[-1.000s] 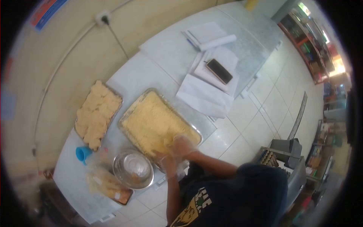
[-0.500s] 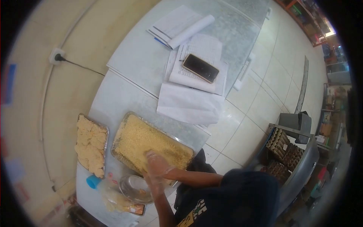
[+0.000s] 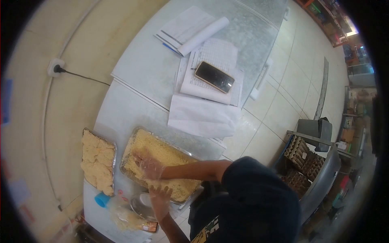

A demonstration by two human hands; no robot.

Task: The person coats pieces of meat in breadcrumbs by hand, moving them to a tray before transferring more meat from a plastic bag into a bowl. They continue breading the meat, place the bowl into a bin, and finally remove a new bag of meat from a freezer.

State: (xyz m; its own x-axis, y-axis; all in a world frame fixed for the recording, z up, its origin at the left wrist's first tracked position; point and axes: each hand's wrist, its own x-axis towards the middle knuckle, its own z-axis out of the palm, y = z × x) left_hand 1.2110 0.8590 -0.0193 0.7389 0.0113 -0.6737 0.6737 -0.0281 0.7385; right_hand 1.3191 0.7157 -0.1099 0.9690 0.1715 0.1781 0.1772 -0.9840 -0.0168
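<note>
My right hand (image 3: 150, 167), in a clear plastic glove, is in the tray (image 3: 190, 154) at the lower centre of the frame. Its fingers point left and down into the yellow crumbs (image 3: 178, 188); blur hides the fingertips, so I cannot tell whether they pinch any crumbs or lie flat on them. My right forearm crosses above the tray from the right.

My left hand (image 3: 160, 202), also gloved, is below the right hand, at the lower edge of the tray. Its fingers are parted and reach over the rim; I cannot tell whether they touch it. The crumbs cover the tray from side to side, with an uneven surface.

Adjacent items on the worktop (image 3: 133, 115):
- Left of the tray, apart from it: a second tray (image 3: 115, 162), filled with pale dough (image 3: 97, 158).
- Lower left: a blue cup (image 3: 102, 199), near the lower end of the second tray.
- Right of the cup: a plastic bag (image 3: 123, 216).
- Beside my left hand, partly hidden by it: a metal bowl (image 3: 139, 207).
- Upper centre: papers (image 3: 204, 113), with a phone (image 3: 214, 77) lying face up on them
</note>
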